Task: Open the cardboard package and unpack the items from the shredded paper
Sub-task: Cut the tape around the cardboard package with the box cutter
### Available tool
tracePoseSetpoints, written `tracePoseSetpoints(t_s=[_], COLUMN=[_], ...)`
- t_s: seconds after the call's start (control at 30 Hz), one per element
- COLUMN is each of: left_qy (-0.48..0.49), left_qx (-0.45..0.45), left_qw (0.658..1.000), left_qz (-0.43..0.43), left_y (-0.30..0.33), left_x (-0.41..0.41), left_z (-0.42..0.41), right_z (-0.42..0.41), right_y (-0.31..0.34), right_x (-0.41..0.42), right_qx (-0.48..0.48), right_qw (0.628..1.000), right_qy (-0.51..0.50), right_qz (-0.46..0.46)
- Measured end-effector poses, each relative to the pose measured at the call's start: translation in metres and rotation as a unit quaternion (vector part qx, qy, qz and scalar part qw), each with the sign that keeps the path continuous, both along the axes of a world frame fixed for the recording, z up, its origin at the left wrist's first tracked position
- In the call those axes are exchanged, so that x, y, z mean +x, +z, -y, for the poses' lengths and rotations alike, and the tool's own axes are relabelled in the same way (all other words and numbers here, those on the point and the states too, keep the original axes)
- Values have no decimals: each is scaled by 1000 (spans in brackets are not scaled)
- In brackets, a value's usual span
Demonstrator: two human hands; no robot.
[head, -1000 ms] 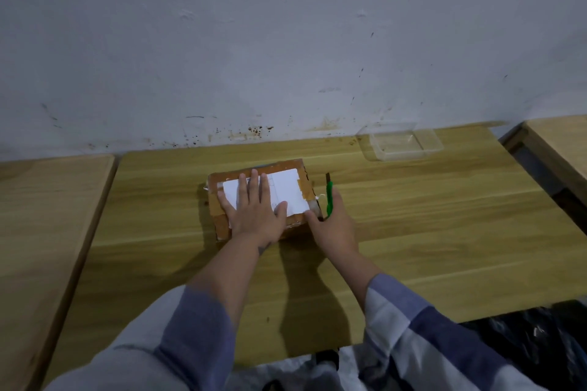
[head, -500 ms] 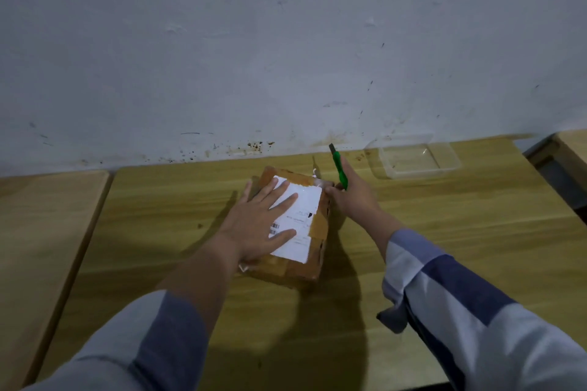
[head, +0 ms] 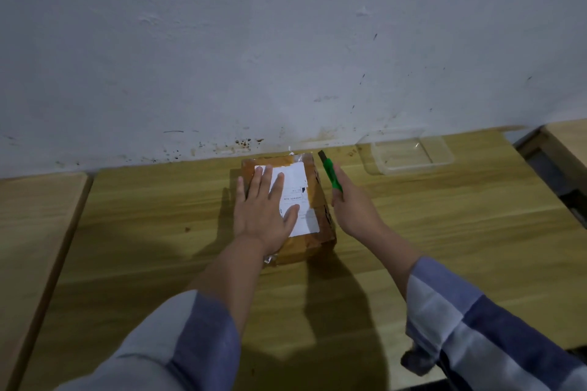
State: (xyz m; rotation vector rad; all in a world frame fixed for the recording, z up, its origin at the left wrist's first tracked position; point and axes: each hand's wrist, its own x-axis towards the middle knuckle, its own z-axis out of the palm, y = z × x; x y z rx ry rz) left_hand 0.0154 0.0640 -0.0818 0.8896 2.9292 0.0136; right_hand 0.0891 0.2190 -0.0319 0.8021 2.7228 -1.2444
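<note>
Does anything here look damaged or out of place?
Little does. The cardboard package lies slightly askew on the table, with loose tape curling off its near corner. It is sealed, pressed flat by the left hand; the right hand grips a green cutter.

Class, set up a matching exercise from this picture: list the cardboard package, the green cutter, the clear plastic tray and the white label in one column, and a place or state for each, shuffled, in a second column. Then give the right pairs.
Things:
1. cardboard package
2. green cutter
3. clear plastic tray
4. white label

Places or states:
A. stands by the wall at the table's far right, nothing visible in it
B. stuck on the package's top, partly under the left hand
C. held in the right hand, tip pointing toward the wall
D. lies on the table, pressed flat from above, not yet opened

Pairs: 1-D, 2-C, 3-A, 4-B
</note>
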Motion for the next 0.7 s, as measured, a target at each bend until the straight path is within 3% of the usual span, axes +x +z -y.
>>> tracePoseSetpoints(t_s=[0.5,0.7], left_qy=[9,28], left_qx=[-9,-3], left_qw=[998,999], left_qz=[54,29], left_y=[4,0], left_x=[-1,4], left_z=[-6,-10], right_z=[20,24], right_y=[7,12], right_x=[7,2], right_qx=[56,66], right_qw=[998,996], right_qy=[13,7], right_qz=[32,55])
